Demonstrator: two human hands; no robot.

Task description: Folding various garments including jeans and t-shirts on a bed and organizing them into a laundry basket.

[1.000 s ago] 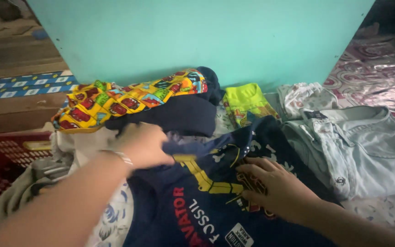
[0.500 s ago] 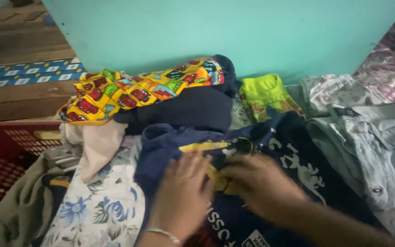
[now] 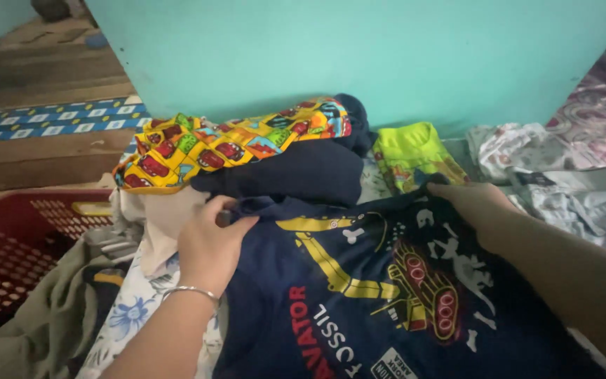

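Note:
A navy blue t-shirt (image 3: 380,295) with a yellow and red digger print and white lettering lies spread flat in front of me. My left hand (image 3: 212,238), with a thin bangle at the wrist, grips the shirt's far left corner. My right hand (image 3: 473,200) holds its far right corner. Both hands hold the fabric stretched between them.
Behind the shirt lie a yellow cartoon-print cloth (image 3: 226,144) on dark navy fabric (image 3: 296,175), a lime green garment (image 3: 412,151) and pale jeans (image 3: 583,200). A red plastic basket (image 3: 15,245) stands at the left. Floral fabric (image 3: 135,309) and an olive cloth (image 3: 43,323) lie near it. A turquoise wall (image 3: 359,49) rises behind.
The hands were close together on the bunched shirt; they have moved apart to its corners and the shirt is now spread flat with its print showing.

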